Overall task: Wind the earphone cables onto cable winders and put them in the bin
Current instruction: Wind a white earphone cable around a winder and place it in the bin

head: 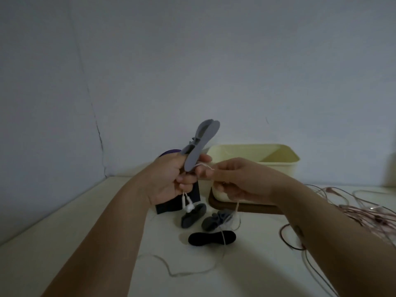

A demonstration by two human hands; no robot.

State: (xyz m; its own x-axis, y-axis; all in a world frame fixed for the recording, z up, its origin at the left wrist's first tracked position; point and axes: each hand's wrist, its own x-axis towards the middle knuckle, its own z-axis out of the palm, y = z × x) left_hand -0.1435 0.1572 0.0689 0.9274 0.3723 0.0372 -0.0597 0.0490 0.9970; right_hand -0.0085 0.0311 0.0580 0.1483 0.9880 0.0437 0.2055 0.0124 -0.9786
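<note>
The thin white earphone cable point(223, 237) looks feather-light and limp. From where I stand it runs out of the right hand point(235, 181), drops past that wrist, crosses the pale worktop point(107, 232) and lies in a slack loop well below both hands. Its two white earbuds point(187, 205) dangle just under the left hand point(169, 181). That hand's fingers point(184, 179) are curled round the lower end of a flat grey plastic cable winder point(201, 144), which stands upright and leans slightly right. The right hand's fingers pinch the cable just beside the winder, and a short stretch of it crosses between the hands.

I would judge the cable soft and apt to slip or kink. It is best held close to the winder under gentle tension, while the stiff winder is gripped by one lobe so its narrow waist is free.

Below the fingers lie two dark grey winders point(192, 215) and a black one point(199, 239). Behind the right fingers stands the cream plastic bin point(285, 166) on a brown tray point(246, 207). Well to the right of them sprawls a tangle of pinkish cables point(364, 211).
</note>
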